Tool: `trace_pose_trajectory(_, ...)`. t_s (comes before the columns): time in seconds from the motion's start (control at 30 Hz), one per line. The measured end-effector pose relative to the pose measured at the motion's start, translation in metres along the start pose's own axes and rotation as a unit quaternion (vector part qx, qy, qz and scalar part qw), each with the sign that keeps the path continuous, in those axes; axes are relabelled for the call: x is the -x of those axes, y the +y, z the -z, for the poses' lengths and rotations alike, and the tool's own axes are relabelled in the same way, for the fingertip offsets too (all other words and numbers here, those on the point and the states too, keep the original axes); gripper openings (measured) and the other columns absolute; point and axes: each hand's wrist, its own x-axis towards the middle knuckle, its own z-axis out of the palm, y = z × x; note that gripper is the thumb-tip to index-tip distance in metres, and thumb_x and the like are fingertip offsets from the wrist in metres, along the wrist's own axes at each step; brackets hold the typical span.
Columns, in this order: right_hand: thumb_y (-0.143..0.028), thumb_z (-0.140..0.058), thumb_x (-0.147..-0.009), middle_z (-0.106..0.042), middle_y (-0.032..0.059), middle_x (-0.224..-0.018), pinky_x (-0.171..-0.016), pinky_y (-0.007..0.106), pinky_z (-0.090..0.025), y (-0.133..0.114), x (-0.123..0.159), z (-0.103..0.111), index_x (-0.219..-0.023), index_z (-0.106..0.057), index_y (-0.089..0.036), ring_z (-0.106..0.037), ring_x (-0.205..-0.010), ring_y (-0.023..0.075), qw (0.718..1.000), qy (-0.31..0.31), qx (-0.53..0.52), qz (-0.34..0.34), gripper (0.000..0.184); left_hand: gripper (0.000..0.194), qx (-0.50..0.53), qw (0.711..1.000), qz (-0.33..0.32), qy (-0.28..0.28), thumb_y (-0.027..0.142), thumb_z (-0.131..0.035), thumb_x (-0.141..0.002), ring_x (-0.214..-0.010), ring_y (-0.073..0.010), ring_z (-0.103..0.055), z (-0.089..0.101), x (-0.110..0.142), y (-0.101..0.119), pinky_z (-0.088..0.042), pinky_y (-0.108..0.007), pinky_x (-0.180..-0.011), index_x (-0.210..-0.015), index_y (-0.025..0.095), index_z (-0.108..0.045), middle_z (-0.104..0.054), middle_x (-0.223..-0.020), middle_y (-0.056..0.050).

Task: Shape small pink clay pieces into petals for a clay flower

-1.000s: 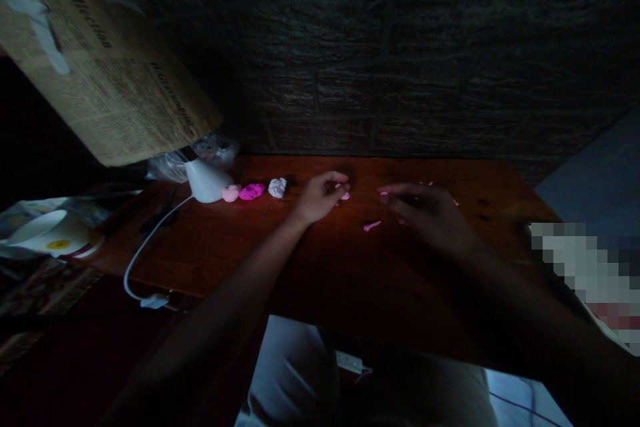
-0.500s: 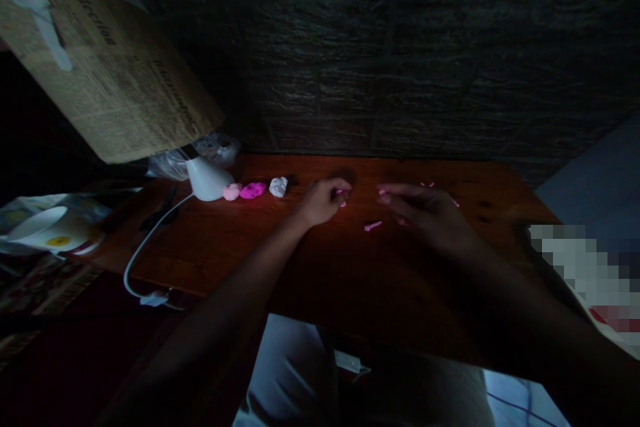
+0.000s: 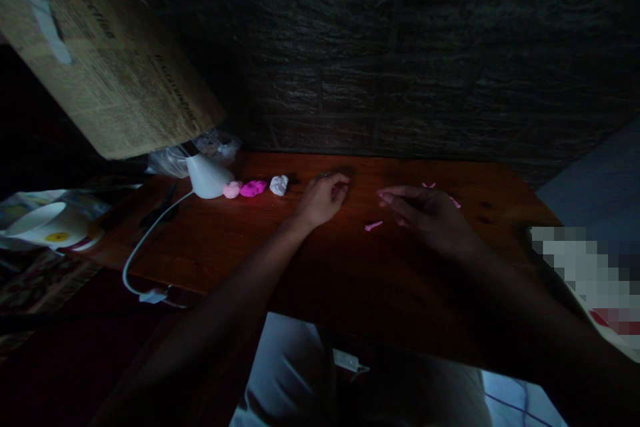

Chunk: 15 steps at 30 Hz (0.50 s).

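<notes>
My left hand rests over the wooden table with its fingers curled inward. The pink bit seen in it earlier is hidden now. Across a small gap, my right hand pinches thumb and forefinger together, with a faint trace of pink clay at the tips. Just below the gap lies a small pink clay piece, thin and wider at one end. Behind my right hand are another pink piece and a third pink piece, partly covered. Left of my left hand sit a white lump, a magenta clay lump and a pale pink lump.
A white lamp base under a newspaper shade stands at the left, its white cord hanging over the table edge. A paper cup is farther left. A dark brick wall rises behind the table.
My left hand has turned slightly, and the pink bit in its fingers no longer shows. The pink at my right fingertips shows less. The lumps on the table have stayed put.
</notes>
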Motion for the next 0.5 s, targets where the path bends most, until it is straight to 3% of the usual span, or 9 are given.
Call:
trace_pose_trajectory(0.3, -0.061, -0.073, -0.079, -0.076, 0.0054, -0.089, -0.057, 0.028, -0.050, 0.006, -0.002, 0.001, -0.095, -0.077, -0.023, -0.060, -0.060, 0.0133, 1.000, -0.017, -0.001, 0.001, 0.041, 0.022, 0.133, 0.989, -0.063, -0.004, 0.017, -0.059, -0.092, -0.097, -0.0174, -0.072, -0.010, 0.007, 0.026, -0.056, -0.032, -0.090, -0.111, 0.015, -0.069, -0.077, -0.107, -0.010)
trace_pose_trajectory(0.5, -0.062, -0.072, -0.081, -0.068, 0.0020, -0.074, -0.053, 0.025, -0.044, 0.008, -0.003, 0.000, -0.092, -0.076, -0.022, -0.055, -0.059, 0.0130, 1.000, -0.020, 0.011, 0.001, 0.042, 0.024, 0.180, 0.976, -0.125, 0.018, 0.019, -0.066, -0.090, -0.102, -0.0179, -0.070, -0.008, 0.009, 0.035, -0.056, -0.031, -0.089, -0.114, 0.016, -0.068, -0.075, -0.111, -0.010)
